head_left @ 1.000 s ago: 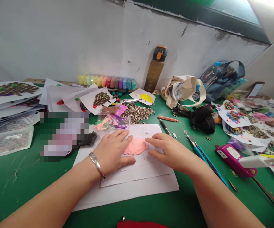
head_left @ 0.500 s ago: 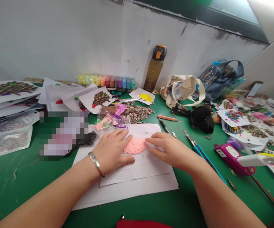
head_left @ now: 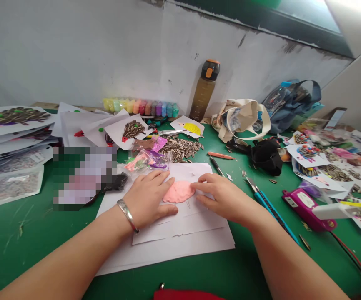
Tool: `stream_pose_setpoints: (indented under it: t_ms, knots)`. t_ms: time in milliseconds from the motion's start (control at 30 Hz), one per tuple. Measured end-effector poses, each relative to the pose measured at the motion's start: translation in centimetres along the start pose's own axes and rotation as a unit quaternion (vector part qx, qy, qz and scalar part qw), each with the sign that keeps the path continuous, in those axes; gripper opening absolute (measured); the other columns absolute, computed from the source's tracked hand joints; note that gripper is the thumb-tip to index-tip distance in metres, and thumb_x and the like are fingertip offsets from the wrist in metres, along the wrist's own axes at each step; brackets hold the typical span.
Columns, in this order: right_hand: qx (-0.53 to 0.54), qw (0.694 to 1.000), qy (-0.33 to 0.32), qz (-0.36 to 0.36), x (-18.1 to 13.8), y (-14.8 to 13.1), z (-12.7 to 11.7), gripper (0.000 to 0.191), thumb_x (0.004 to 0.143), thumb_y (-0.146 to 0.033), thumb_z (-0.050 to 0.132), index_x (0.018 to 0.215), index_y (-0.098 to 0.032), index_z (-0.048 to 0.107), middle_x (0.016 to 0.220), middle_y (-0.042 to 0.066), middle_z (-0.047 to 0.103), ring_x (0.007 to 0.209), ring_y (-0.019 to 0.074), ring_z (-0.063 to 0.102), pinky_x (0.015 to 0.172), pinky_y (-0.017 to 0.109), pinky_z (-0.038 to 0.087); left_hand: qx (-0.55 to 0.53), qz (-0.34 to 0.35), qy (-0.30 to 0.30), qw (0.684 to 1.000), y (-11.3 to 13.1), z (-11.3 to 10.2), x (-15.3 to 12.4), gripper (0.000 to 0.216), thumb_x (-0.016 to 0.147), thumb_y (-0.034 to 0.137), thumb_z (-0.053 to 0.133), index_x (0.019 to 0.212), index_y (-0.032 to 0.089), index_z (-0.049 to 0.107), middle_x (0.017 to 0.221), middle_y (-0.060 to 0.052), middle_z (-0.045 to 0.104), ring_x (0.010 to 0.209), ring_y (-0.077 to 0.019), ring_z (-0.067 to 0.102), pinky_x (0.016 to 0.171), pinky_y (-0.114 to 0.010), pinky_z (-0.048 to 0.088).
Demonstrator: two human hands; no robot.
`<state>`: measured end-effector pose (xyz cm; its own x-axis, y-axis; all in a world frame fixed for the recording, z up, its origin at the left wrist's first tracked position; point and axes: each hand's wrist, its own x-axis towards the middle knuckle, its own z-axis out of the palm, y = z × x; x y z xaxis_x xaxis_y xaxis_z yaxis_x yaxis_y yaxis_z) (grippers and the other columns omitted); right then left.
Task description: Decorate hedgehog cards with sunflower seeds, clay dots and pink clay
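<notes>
A flattened oval of pink modelling clay (head_left: pixel 179 191) lies on white paper (head_left: pixel 161 254), with pencil lines showing just below it. My left hand (head_left: pixel 151 193) rests on the paper at the clay's left side, fingers spread, holding nothing. At the right edge of the clay, my right hand (head_left: pixel 219 193) touches it with a fingertip; its fingers are stretched out and somewhat apart. The sheet under the clay has a torn lower edge and sits on larger white sheets.
Sunflower seeds (head_left: pixel 180 149) are heaped behind the paper. A blue craft knife (head_left: pixel 272 210), an orange pencil (head_left: pixel 220 155) and a magenta glue gun (head_left: pixel 308 208) lie to the right. A bottle (head_left: pixel 204 91) stands by the wall. Stacked seed pictures (head_left: pixel 14 121) sit at left.
My right fingertips have shifted very slightly along the clay's right edge. My left hand stays in place. The other person's hand at the far right has left the view.
</notes>
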<state>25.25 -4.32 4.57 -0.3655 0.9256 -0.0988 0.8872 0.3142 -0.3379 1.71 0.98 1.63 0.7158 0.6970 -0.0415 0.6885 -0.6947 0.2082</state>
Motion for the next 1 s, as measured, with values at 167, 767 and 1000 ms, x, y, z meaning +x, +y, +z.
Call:
stream_pose_setpoints:
  t_ms: [167, 767, 1000]
  knots:
    - [-0.025, 1.0, -0.011, 0.004, 0.1, -0.2, 0.0, 0.03, 0.092, -0.027, 0.048, 0.117, -0.029, 0.066, 0.11, 0.007, 0.061, 0.098, 0.0231, 0.056, 0.083, 0.036, 0.042, 0.005, -0.001, -0.006, 1.0, 0.1, -0.2, 0.1, 0.072, 0.077, 0.061, 0.06, 0.135, 0.02, 0.05, 0.147, -0.012, 0.043, 0.134, -0.0334, 0.036, 0.108, -0.049, 0.03]
    - [0.031, 0.999, 0.043, -0.004, 0.1, -0.1, 0.7, 0.034, 0.093, -0.018, 0.041, 0.115, -0.023, 0.067, 0.1, 0.007, 0.065, 0.09, 0.0189, 0.058, 0.078, 0.031, 0.044, -0.009, 0.004, 0.006, 1.0, 0.0, 0.0, 0.0, 0.071, 0.077, 0.061, 0.061, 0.135, 0.02, 0.05, 0.145, -0.012, 0.045, 0.134, -0.034, 0.036, 0.108, -0.05, 0.03]
    - [-0.004, 0.999, 0.017, -0.046, -0.5, -1.2, 0.2, 0.039, 0.092, -0.013, 0.039, 0.122, -0.023, 0.063, 0.092, 0.008, 0.062, 0.086, 0.0196, 0.055, 0.072, 0.03, 0.04, -0.005, -0.004, -0.016, 1.0, 0.3, -0.4, 0.1, 0.074, 0.077, 0.063, 0.06, 0.136, 0.02, 0.049, 0.147, -0.013, 0.043, 0.135, -0.0351, 0.035, 0.107, -0.052, 0.031]
